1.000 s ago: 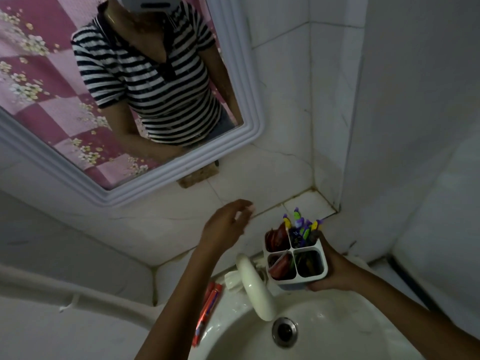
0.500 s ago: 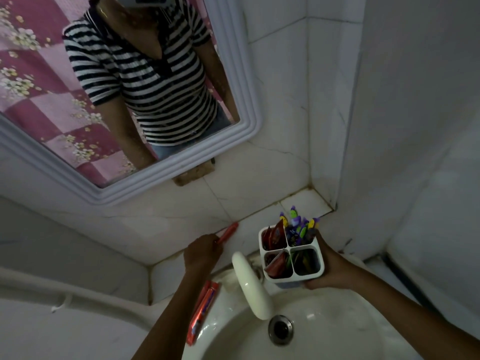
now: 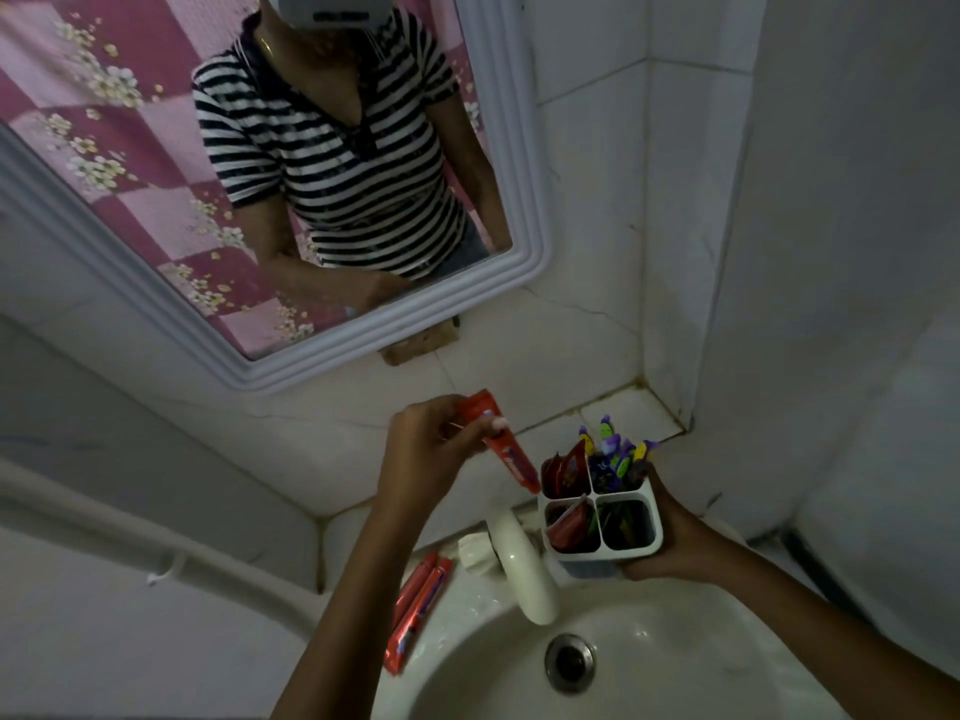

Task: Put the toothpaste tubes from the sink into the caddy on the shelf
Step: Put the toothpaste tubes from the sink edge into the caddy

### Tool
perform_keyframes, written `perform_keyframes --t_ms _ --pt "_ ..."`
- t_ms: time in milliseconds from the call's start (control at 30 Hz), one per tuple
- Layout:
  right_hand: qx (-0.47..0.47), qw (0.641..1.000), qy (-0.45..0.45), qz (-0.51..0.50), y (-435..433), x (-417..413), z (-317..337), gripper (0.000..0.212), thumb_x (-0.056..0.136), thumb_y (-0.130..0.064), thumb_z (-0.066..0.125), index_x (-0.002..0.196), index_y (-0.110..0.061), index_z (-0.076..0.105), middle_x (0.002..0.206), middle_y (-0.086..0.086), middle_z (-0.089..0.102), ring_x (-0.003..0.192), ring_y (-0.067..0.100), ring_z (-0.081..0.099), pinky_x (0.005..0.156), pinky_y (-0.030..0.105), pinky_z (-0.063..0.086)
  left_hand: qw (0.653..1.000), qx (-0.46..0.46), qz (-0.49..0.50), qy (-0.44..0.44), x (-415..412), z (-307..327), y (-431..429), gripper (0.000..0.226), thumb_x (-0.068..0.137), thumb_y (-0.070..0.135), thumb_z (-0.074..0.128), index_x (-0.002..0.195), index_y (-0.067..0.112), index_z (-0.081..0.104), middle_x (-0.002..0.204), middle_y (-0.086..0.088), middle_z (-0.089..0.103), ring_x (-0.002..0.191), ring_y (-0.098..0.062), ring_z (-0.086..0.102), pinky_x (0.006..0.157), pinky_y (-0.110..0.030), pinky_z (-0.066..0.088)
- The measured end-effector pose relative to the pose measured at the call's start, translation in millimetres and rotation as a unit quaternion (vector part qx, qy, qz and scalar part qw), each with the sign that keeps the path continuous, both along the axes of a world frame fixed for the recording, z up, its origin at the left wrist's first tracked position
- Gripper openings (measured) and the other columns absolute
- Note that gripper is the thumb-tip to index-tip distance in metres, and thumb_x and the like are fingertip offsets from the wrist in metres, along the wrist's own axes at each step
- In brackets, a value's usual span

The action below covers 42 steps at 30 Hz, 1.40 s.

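My left hand (image 3: 431, 449) grips a red toothpaste tube (image 3: 506, 444), tilted with its cap end pointing down at the far-left compartment of the white four-compartment caddy (image 3: 605, 556). My right hand (image 3: 670, 543) holds the caddy from its right side, above the back rim of the sink (image 3: 467, 631). Red tubes stand in both left compartments, and colourful toothbrushes (image 3: 618, 454) stick out of the far-right one. Two more red toothpaste tubes (image 3: 415, 610) lie side by side on the sink's left rim.
A white tap (image 3: 522, 563) curves over the basin just left of the caddy, with the drain (image 3: 570, 662) below it. A tiled ledge (image 3: 631, 413) runs along the back wall into the corner. A framed mirror (image 3: 498, 148) hangs above.
My left hand went down to the sink's back rim, picked up a red tube and has brought it up beside the caddy. The caddy stays held in my right hand.
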State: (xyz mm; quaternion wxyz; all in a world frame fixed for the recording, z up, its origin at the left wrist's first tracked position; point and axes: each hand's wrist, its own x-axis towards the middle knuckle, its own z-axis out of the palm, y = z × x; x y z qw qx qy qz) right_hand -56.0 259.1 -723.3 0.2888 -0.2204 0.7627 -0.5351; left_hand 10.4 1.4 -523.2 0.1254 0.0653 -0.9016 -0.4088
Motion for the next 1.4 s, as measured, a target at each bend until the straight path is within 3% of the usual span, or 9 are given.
perform_keyframes --t_ms 100,333,500,700,800,967,1100,1300,1400 --pt "-0.016 1.0 0.013 0.008 -1.3 1.6 6.4 0.119 0.059 -0.001 0.088 0.144 -0.026 0.009 0.135 -0.005 0.038 0.129 0.013 0.043 0.09 -0.001 0.039 0.996 -0.028 -0.039 -0.072 -10.3 -12.3 10.0 0.018 0.084 0.035 0.068 0.09 0.019 0.075 0.073 -0.001 0.075 0.065 -0.011 0.071 0.068 -0.03 0.061" --pt "-0.066 0.997 0.038 0.008 -4.4 3.4 18.6 0.128 0.053 -0.002 0.087 0.137 -0.041 -0.002 0.141 -0.003 0.036 0.123 -0.008 0.045 0.09 0.01 0.046 0.958 -0.186 -0.074 -0.204 -24.7 -46.4 32.8 0.023 0.083 0.036 0.071 0.104 0.029 0.077 0.102 0.005 0.076 0.089 -0.011 0.067 0.071 -0.026 0.049" --pt "-0.077 0.996 0.037 0.019 -5.0 2.6 14.3 0.126 0.057 0.022 0.079 0.139 -0.022 -0.005 0.131 -0.011 0.036 0.111 -0.024 0.045 0.083 0.001 0.043 0.923 -0.265 -0.067 -0.271 -44.3 -49.8 39.6 0.021 0.082 0.034 0.07 0.099 0.024 0.078 0.102 -0.002 0.073 0.097 -0.021 0.067 0.07 -0.028 0.045" --pt "-0.073 0.997 0.026 0.03 -6.7 0.8 13.2 0.12 0.054 0.013 0.086 0.138 -0.02 0.006 0.119 -0.01 0.044 0.096 -0.027 0.051 0.074 0.0 0.046 0.944 -0.186 -0.11 -0.25 -31.7 -38.9 11.3 0.031 0.082 0.037 0.072 0.11 0.025 0.072 0.105 0.003 0.072 0.089 -0.012 0.063 0.081 -0.027 0.049" --pt "-0.056 0.997 0.035 0.027 -2.1 -2.9 1.2 0.129 0.053 0.013 0.086 0.146 -0.014 0.001 0.132 0.005 0.044 0.111 -0.019 0.049 0.085 0.004 0.046 0.981 -0.092 0.021 -0.17 11.5 -61.5 -39.6 0.028 0.084 0.036 0.07 0.109 0.025 0.07 0.096 0.003 0.071 0.083 -0.011 0.062 0.08 -0.027 0.049" --pt "-0.038 0.999 0.03 0.013 -1.8 -6.5 -3.1 0.129 0.048 -0.002 0.091 0.146 -0.004 0.007 0.13 0.002 0.048 0.112 -0.015 0.052 0.083 0.004 0.047 0.907 -0.206 0.167 -0.327 94.9 -133.5 -90.5 0.03 0.082 0.039 0.068 0.107 0.021 0.068 0.109 -0.001 0.07 0.106 -0.022 0.063 0.085 -0.032 0.05" --pt "-0.034 0.998 0.038 0.023 -4.3 -8.8 -7.9 0.13 0.049 0.021 0.084 0.147 -0.006 0.003 0.129 -0.007 0.046 0.108 -0.019 0.051 0.081 0.002 0.046 0.874 -0.231 0.189 -0.382 124.1 -167.5 -91.6 0.032 0.083 0.042 0.061 0.109 0.024 0.065 0.115 -0.003 0.064 0.106 -0.024 0.061 0.085 -0.034 0.05" --pt "-0.035 0.999 0.022 0.015 -2.6 -5.1 3.3 0.142 0.035 -0.032 0.097 0.146 -0.011 0.011 0.129 -0.005 0.049 0.111 -0.015 0.052 0.087 0.007 0.049 0.876 -0.159 0.231 -0.391 117.4 -173.9 -101.2 0.022 0.076 0.041 0.065 0.083 0.021 0.07 0.098 -0.001 0.072 0.088 -0.023 0.066 0.081 -0.035 0.055" --pt "-0.04 0.999 0.024 0.012 -2.9 -4.4 3.1 0.14 0.034 -0.031 0.093 0.146 -0.009 0.012 0.128 -0.002 0.05 0.111 -0.013 0.052 0.09 0.012 0.05 0.873 -0.169 0.23 -0.395 115.6 -175.9 -103.0 0.013 0.081 0.038 0.058 0.079 0.025 0.06 0.097 0.002 0.069 0.086 -0.02 0.061 0.085 -0.036 0.053"
